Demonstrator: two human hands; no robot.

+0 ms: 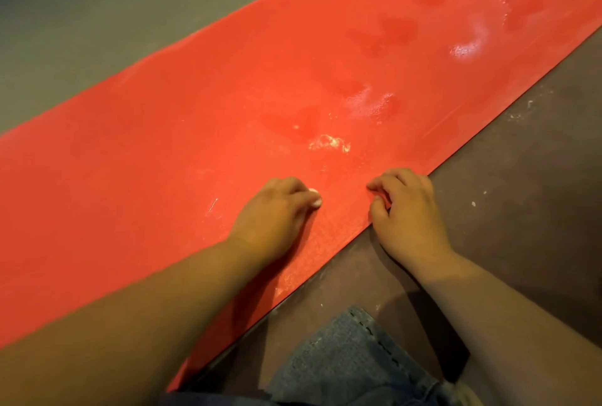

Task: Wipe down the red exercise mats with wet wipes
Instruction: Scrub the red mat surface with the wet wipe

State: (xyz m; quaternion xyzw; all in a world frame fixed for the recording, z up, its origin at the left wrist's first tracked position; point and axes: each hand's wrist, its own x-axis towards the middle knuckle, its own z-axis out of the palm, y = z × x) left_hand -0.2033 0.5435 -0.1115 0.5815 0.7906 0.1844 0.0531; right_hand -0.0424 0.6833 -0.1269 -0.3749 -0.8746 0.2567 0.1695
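The left hand (277, 210) lies knuckles-up on the mat, its fingers curled round a small white wad of wet wipe (315, 198) that peeps out at the fingertips, at about 2 o'clock of the hand, and presses on the red surface. Just beside it, at 3 o'clock, the right hand (407, 210) rests across the mat's near edge, with its fingers bent and their tips on the red surface. Whether it pinches the edge or only leans on it cannot be told. The two hands are near each other but do not touch. Both bare forearms run down toward 7 and 5 o'clock of the frame. Beneath the hands, the long red foam exercise mat (163, 144) lies flat and stretches diagonally from 8 o'clock to 1 o'clock of the view. At 12 o'clock of the hands a small crumbly white smear (329, 143) sits on the mat. Farther toward 1 o'clock there are glossy wet patches (368, 102) and then darker damp blotches (397, 30). The dull grey-brown floor (521, 177) borders the mat on both long sides and carries white specks at 3 o'clock. At 6 o'clock of the frame, a blue denim trouser knee (351, 356) rests on the floor, just beside the mat's near edge.
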